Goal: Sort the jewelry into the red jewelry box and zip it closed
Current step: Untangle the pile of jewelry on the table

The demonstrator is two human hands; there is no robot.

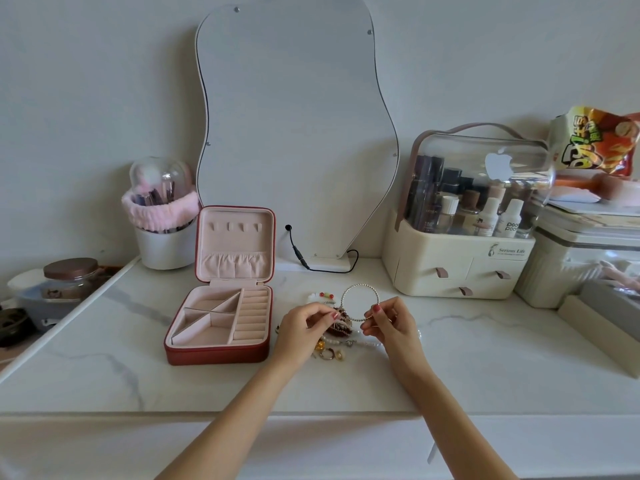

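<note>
The red jewelry box lies open on the marble table, its pink lid upright and its compartments holding nothing. To its right is a pile of jewelry: a dark red beaded piece, a pearl strand, rings and red and green beads. My right hand pinches the lower right of a silver twisted bangle, which stands tilted above the pile. My left hand has thumb and forefinger pinched at the top edge of the dark red beaded piece.
A wavy mirror leans on the wall behind, with a black cable at its base. A brush cup stands at the back left. A cosmetics organizer and stacked boxes fill the right side. Jars sit past the left edge.
</note>
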